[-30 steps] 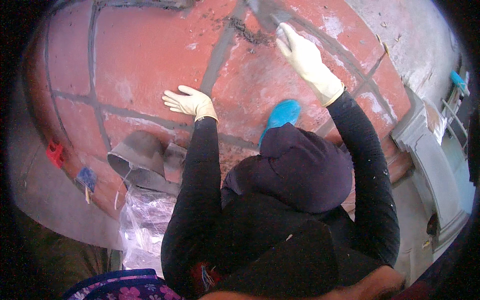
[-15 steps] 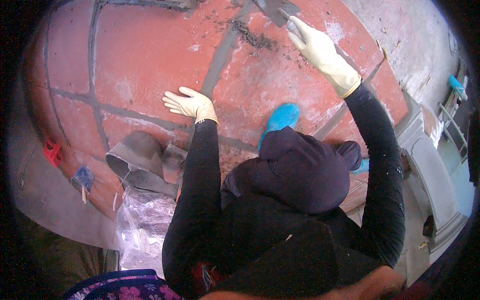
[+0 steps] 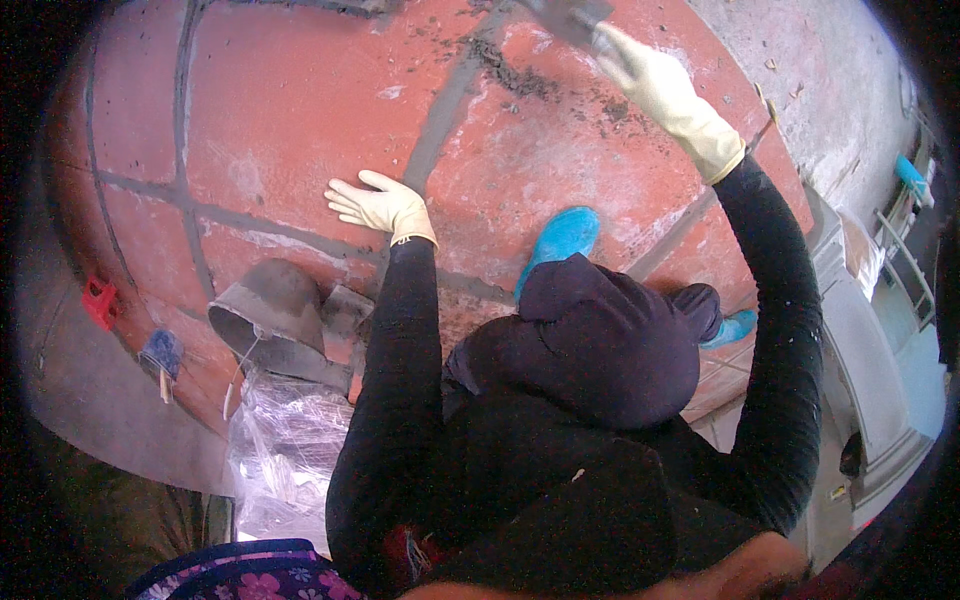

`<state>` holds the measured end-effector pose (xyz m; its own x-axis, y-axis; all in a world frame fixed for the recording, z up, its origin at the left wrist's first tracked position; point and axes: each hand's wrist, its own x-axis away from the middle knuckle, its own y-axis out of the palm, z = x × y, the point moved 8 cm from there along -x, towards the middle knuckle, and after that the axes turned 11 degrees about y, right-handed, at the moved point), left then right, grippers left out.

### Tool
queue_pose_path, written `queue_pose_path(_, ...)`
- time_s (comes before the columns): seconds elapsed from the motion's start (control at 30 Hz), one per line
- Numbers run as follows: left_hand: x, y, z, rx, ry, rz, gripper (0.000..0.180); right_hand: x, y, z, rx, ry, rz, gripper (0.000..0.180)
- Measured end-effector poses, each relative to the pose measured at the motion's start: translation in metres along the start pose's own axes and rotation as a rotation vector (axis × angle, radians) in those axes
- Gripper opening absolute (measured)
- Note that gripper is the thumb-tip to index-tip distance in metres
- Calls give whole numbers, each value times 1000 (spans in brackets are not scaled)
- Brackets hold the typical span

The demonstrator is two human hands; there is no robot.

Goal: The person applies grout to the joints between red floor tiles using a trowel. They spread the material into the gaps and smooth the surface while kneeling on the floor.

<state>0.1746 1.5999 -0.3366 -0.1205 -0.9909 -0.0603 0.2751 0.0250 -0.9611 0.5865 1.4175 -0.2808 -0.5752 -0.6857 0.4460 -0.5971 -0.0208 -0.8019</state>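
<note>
My left hand (image 3: 383,208), in a cream rubber glove, rests flat on the red tiles (image 3: 300,110) with its fingers stretched out. Beside it runs a grey mortar joint (image 3: 443,125). At the far right, my gloved right hand (image 3: 655,88) is closed around a trowel (image 3: 567,18). The trowel's grey blade is blurred and reaches the top edge of the picture. Dark mortar crumbs (image 3: 515,75) lie on the tiles just below the blade. The trowel's handle is mostly hidden by the fingers.
A grey-stained bucket (image 3: 265,310) lies tipped by my left forearm, next to clear plastic wrapping (image 3: 285,450). A blue-headed tool (image 3: 160,352) and a red plastic object (image 3: 98,302) are at the far left. My blue shoe (image 3: 562,240) stands on the tiles. Pale moulded pieces (image 3: 865,340) stand at right.
My right hand and the trowel have shifted a little to the right, and the blade is more blurred. My left hand has stayed in place on the tiles.
</note>
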Motion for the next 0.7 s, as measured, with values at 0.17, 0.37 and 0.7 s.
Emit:
queue_pose_path(0.17,1,2,-3,-6,-17,-3,60,-24,-33,18,-368,180,91,40)
queue_pose_path(0.37,0,1,-1,-7,12,-7,61,41,41,-25,43,-106,-25,45)
queue_pose_path(0.7,0,0,-1,4,-25,-34,61,-18,-3,5,-129,178,111,47)
